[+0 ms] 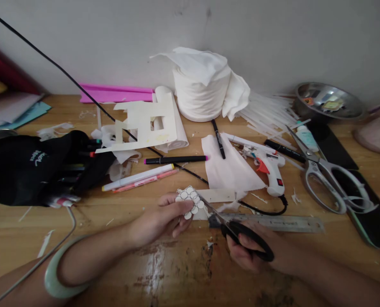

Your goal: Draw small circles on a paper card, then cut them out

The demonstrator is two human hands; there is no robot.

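Observation:
A small white paper piece point(190, 200) with outlined round shapes is pinched between the thumb and fingers of my left hand point(167, 215). My right hand point(252, 245) is closed around the black handles of a pair of scissors point(223, 221). The scissor blades point up and left, and their tips are at the right edge of the paper piece. Beneath and behind the blades lies a metal ruler point(273, 222) on the wooden table point(164, 273).
A glue gun point(273, 170), large grey scissors point(324, 170) and a metal bowl point(330, 102) are on the right. A white roll point(201, 91) stands at the back. Markers point(175, 160) lie mid-table, left of white cloth point(231, 164). A black pouch point(27, 166) sits left.

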